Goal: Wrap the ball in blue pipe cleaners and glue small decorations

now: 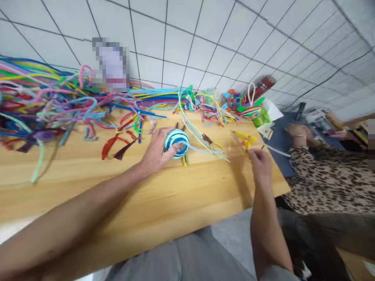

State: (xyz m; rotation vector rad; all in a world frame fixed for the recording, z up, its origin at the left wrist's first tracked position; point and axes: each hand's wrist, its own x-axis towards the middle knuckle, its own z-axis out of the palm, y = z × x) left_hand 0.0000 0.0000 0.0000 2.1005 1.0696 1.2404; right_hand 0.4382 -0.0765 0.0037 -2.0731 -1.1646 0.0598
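Observation:
My left hand (158,150) rests on the wooden table (175,203), its fingers curled round a coiled blue-and-white pipe-cleaner disc (177,141). A light blue pipe-cleaner strand (205,150) trails from the disc to the right. My right hand (260,162) is near the table's right edge, fingers pinched together beside a yellow glue gun (245,139). A thin pale stick (278,150) points right from the fingertips; whether the hand holds it is unclear.
A big heap of coloured pipe cleaners (47,97) covers the table's back left. Finished pipe-cleaner figures and bags (243,105) stand at the back right. Another person in a leopard-print top (325,175) sits to the right, a hand (295,130) on dark material.

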